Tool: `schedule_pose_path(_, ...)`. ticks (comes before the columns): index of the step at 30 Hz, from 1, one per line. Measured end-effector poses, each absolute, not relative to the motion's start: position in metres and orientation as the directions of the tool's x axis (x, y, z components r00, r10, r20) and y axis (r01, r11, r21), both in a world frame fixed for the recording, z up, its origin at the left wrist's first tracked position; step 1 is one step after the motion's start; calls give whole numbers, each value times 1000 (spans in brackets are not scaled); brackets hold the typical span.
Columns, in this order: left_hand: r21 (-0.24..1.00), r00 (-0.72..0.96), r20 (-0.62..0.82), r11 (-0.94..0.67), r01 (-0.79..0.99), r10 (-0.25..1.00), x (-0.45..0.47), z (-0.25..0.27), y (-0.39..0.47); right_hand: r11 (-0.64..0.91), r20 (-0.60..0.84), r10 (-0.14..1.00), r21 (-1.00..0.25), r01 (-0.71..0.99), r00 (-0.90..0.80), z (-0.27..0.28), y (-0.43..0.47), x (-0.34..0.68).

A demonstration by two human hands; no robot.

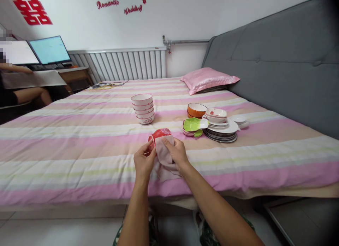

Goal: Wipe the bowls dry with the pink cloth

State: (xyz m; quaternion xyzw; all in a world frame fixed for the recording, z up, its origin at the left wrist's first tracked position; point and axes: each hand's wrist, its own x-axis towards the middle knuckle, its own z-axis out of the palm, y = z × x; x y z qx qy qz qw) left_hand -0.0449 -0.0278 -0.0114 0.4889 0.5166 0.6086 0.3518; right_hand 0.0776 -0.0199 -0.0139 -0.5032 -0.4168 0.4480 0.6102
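Observation:
A red bowl [161, 133] with a pale rim and a pinkish pattern is tipped on its side above the striped bedspread, near the bed's front edge. My left hand [143, 159] grips its rim on the left, fingers closed. In my right hand [178, 152] is a pale pink cloth [163, 152], pressed against the bowl's right side, its lower part hanging down. Just beyond the bowl stands a stack of white bowls [143, 110] with red rims. The bowl's underside is partly covered by the cloth.
Right of my hands are stacked plates [221, 135], orange bowls [196, 109], a green leaf-shaped dish [195, 124] and small white dishes [239, 119]. A pink pillow [209, 79] lies by the grey headboard [270, 58]. At far left, a person [29, 94] sits near monitors [50, 50].

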Motion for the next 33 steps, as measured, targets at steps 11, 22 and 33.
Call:
schedule_pose_path(11,974,-266,225,-214,68,938,-44,-10,-30,22,-11,991,-971,-237,137,-13,-20,81)
schedule_pose_path(22,978,-305,208,-195,73,929,-47,-10,-28,34,20,995,-987,-156,93,-18,-22,78)
schedule_pose_path(33,985,-349,167,-168,28,922,-49,-7,-29,45,48,998,-998,51,52,-19,-25,78)
